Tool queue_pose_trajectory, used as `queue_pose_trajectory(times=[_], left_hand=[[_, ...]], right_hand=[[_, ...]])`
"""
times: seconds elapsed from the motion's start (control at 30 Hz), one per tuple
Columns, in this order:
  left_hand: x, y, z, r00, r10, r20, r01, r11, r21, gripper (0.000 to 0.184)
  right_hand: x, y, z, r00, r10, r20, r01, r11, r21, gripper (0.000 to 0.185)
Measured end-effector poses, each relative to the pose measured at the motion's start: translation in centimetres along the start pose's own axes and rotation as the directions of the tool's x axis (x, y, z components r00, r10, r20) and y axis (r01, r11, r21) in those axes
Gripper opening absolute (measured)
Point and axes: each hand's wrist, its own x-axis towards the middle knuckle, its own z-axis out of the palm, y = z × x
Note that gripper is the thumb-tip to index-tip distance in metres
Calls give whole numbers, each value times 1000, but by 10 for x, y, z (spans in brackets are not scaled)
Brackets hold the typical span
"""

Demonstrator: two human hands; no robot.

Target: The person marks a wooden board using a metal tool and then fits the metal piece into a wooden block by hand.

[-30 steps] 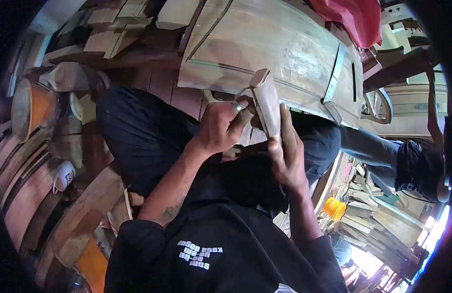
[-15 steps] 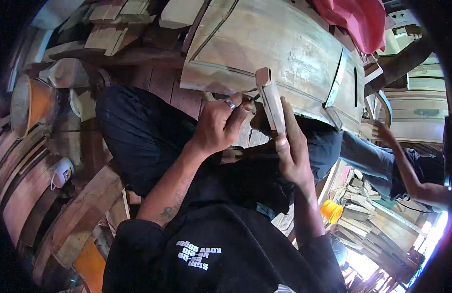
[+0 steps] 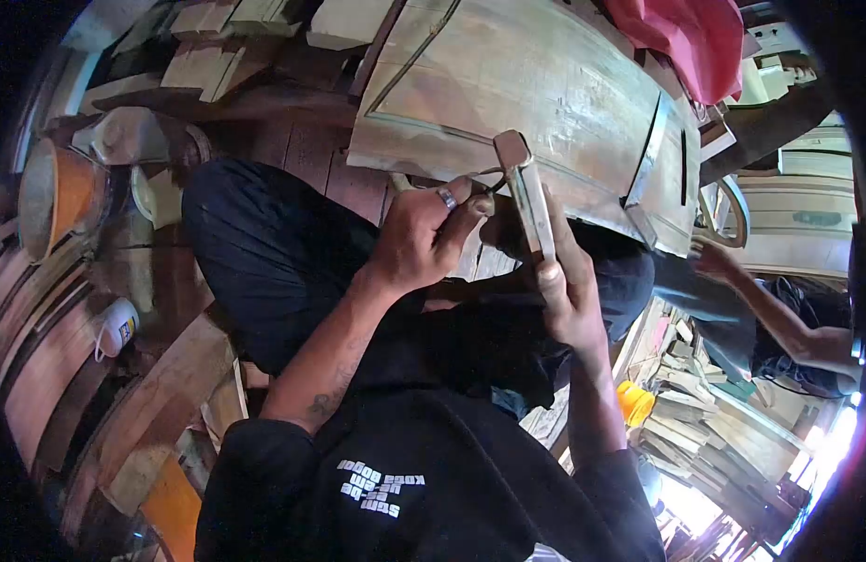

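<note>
Pale narrow wooden block [image 3: 532, 206] is clasped near-end in the right hand [image 3: 573, 304], long axis pointing forward, leaning left; left hand [image 3: 417, 239]'s just left, pinching some thin dark piece [image 3: 495, 185].

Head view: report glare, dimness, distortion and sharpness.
Head view, upper middle: pale glare on the wooden panel; head view, lower right: daylight blown out to white near the wood pile; head view, left: dim; head view, corners: black, with fisheye-like bending; head view, centre: left hand, right hand and pale block fairly sharp.
</note>
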Motion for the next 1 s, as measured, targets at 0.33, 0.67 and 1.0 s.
queue_pose_trajectory(times=[0.33,0.67,1.0], left_hand=[[7,13,1,1000,20,-15,-20,1000,-16,29],[6,6,1,996,77,-46,-77,997,5,22],[13,12,-3,1000,10,6,-9,999,-49,21]], right_hand=[[3,-3,0,973,233,10,-230,952,200,72],[-2,5,-1,998,67,-23,-67,998,-1,67],[6,-6,-7,987,158,-31,-157,987,23,72]])
